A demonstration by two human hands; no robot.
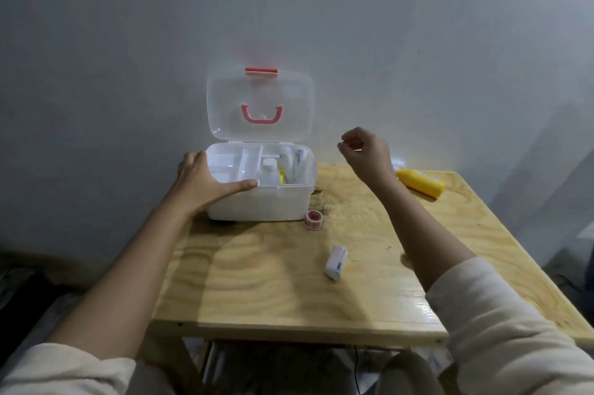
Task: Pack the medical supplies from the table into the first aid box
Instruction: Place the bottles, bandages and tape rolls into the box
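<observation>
The white first aid box [266,203] stands open at the table's far left, its clear lid [260,105] with a pink handle leaning against the wall. Inside on the right I see white bottles and rolls [289,164]. My left hand [202,184] rests on the box's front left corner, thumb along the rim. My right hand [366,153] hovers in the air right of the box, fingers curled, holding nothing. On the table lie a pink tape roll [313,219], a white bandage roll [336,262] and a yellow bottle [421,182] on its side.
The wooden table [273,282] stands against a grey wall. A small white item [398,164] lies behind the yellow bottle, partly hidden by my right wrist. Dark floor shows to the left and below the table.
</observation>
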